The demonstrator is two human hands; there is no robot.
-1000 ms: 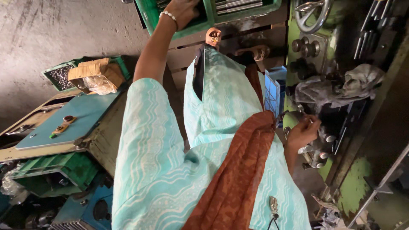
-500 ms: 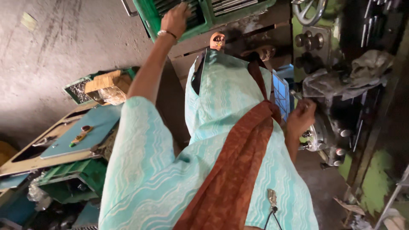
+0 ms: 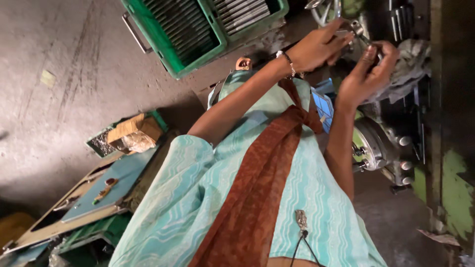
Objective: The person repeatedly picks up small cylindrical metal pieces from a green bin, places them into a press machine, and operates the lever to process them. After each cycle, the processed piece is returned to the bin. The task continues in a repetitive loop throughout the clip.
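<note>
My left hand (image 3: 316, 49), with a thin bracelet at the wrist, is raised in front of the lathe-like machine (image 3: 381, 148). Its fingertips pinch a small metal part (image 3: 357, 27). My right hand (image 3: 366, 74) is just right of it, and its fingers close on the same small part from below. The two hands almost touch. The part is mostly hidden by the fingers, so its shape is unclear. My light green patterned clothing and a rust-coloured scarf fill the lower middle of the view.
A green crate (image 3: 163, 44) full of metal rods sits on the concrete floor at the top left. A grey rag (image 3: 413, 62) lies on the machine at the right. At the left are a blue tray (image 3: 118, 178) and a cardboard box (image 3: 131, 131).
My left hand has left the green crate and swung right. My right hand has risen from the machine to meet it, and both now hold the small metal part.
</note>
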